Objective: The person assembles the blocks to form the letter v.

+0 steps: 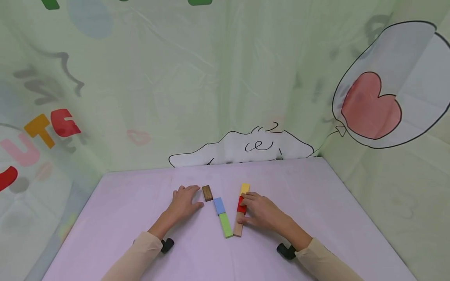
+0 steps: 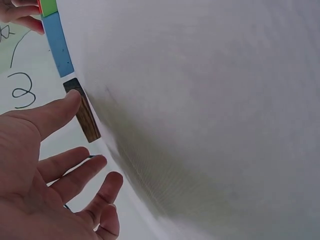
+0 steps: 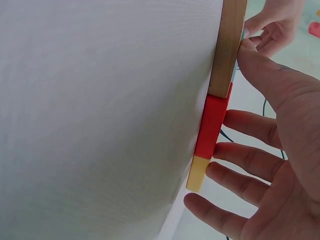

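Note:
Several small wooden blocks form a V on the table in the head view. Its left arm has a dark brown block [image 1: 207, 193] at the far end, a blue block [image 1: 219, 206] and a green block [image 1: 225, 225]. A plain wood block [image 1: 238, 229], a red block [image 1: 240, 205] and a yellow block [image 1: 245, 188] make the right arm. My left hand [image 1: 181, 203] is spread beside the brown block, gripping nothing; whether its thumb touches is unclear. With extended fingers, my right hand [image 1: 265, 212] touches the right row, its thumb at the plain block [image 3: 227, 55].
A pale lilac cloth covers the table [image 1: 299, 187]. Behind and at the sides hangs a light green printed curtain [image 1: 175, 78] with a balloon drawing. Black wrist devices [image 1: 286, 251] sit under both wrists.

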The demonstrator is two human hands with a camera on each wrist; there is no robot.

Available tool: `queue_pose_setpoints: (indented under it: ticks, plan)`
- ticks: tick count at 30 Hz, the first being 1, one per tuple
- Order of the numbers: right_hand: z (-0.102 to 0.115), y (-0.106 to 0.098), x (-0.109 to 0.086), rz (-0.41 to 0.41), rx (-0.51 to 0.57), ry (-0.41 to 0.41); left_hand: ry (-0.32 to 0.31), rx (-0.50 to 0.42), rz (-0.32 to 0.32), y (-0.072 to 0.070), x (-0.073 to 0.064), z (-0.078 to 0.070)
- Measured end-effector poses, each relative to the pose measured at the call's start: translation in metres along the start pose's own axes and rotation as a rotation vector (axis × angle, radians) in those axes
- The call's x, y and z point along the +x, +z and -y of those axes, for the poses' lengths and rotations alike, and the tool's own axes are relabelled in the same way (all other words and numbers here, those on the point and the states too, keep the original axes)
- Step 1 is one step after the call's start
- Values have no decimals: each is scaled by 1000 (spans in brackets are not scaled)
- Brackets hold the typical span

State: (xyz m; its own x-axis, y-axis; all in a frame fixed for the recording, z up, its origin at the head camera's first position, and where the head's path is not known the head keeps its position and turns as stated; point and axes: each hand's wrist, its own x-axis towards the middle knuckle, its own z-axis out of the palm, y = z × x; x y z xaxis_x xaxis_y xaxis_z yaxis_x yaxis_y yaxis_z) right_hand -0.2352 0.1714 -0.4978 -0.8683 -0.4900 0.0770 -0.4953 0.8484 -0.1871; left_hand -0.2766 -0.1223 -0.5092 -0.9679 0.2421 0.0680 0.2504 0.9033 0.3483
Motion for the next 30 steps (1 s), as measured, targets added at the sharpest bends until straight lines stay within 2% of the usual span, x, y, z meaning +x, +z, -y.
queue_pose_setpoints:
  ticks: [30]
  plan:
    - [-4,2,-1,-29,5,-48,86,-33,-40,8,10,-1]
